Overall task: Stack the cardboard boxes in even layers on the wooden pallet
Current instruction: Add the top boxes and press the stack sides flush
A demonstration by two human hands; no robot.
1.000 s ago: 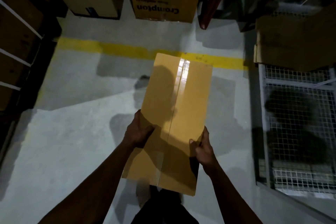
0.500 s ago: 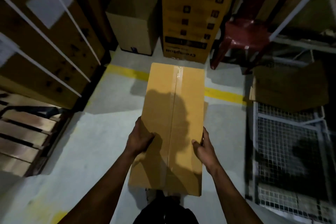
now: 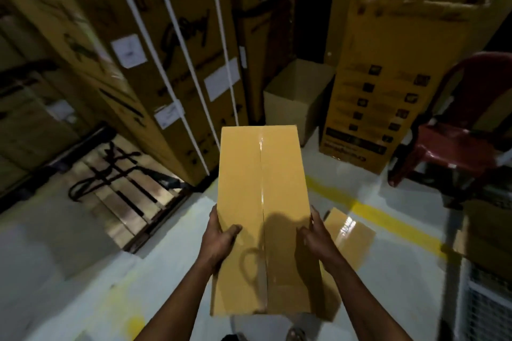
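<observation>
At far left a dark stack of strapped cartons (image 3: 83, 44) rises behind the pallet (image 3: 119, 191), which half a second ago showed only as a corner at the frame's left edge and now lies well into view, its slats bare except for a black cord (image 3: 110, 169) lying across them. That shift, with the walls swinging round and the yellow floor line (image 3: 368, 210) sliding off to the right, suggests the person has turned toward the pallet and is carrying the load there. The left hand (image 3: 219, 238) grips the left edge of the box (image 3: 263, 216), thumb on the top face; the box is held out in front, taped seam running away from the camera, above the floor and to the right of the pallet, not yet over it. The right hand (image 3: 315, 235) clamps the opposite edge, so the hands sit apart with the box between them. Just right of it a second box (image 3: 352, 232) lies on the floor, probably next in line. Farther right stand an open tall carton (image 3: 393, 86) and a red chair (image 3: 457, 133). With no boxes on the pallet, this looks like the first of the bottom layer.
</observation>
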